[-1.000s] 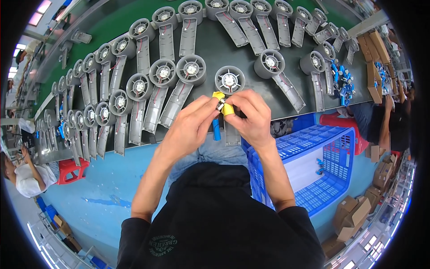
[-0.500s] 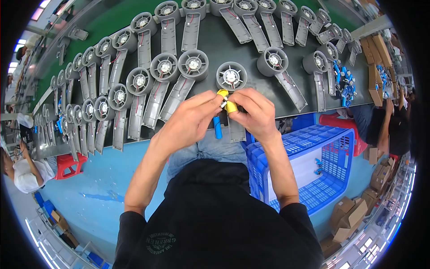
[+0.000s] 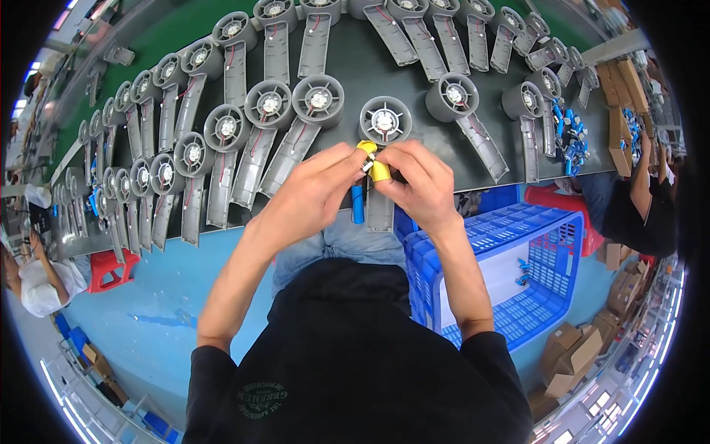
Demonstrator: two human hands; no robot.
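Both hands meet in front of a grey fan housing with a round head (image 3: 386, 119), whose handle shell (image 3: 380, 213) runs down toward me. My left hand (image 3: 316, 188) is closed, thumb and fingers pinching a small white connector (image 3: 367, 163). From the other side my right hand (image 3: 423, 186) pinches at the same connector. Yellow coverings show at the fingertips of both hands. A blue cylindrical battery (image 3: 358, 205) hangs or lies just below my left fingers, beside the handle shell. The wires between my fingertips are too small to make out.
Many similar grey fan housings (image 3: 318, 101) stand in rows on the dark green table (image 3: 370, 63). Blue batteries (image 3: 571, 140) are piled at the right. A blue plastic crate (image 3: 492, 229) sits by my right arm. Other people (image 3: 642, 196) work at both sides near red stools (image 3: 111, 269).
My hands keep their pinch on the connector and have barely moved. The view has shifted slightly. The battery below my fingers hangs a little straighter.
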